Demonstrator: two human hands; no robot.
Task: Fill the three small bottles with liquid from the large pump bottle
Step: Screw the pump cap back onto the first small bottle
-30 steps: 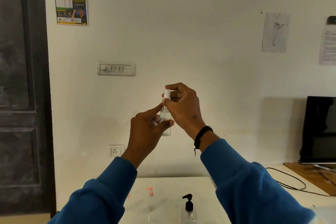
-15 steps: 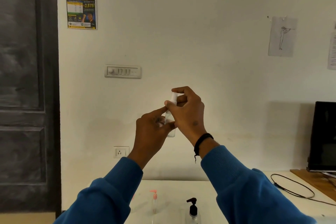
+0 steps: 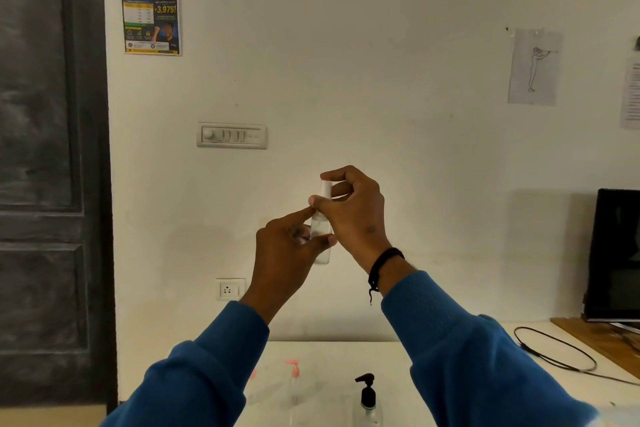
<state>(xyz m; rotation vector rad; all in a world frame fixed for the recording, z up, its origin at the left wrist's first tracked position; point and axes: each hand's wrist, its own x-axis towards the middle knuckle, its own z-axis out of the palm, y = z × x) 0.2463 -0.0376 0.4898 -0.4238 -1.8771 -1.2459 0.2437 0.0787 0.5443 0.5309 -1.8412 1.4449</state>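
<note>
Wall poster [image 3: 151, 11] reads "HUSTLE EARN".

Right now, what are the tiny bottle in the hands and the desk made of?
The tiny bottle looks like clear plastic, perhaps glass: the wall shows through it. Its white cap looks like matte plastic. The left hand holds the body and the right hand pinches the cap. The desk looks like smooth white laminate with a faint sheen, though paint is possible.
</note>
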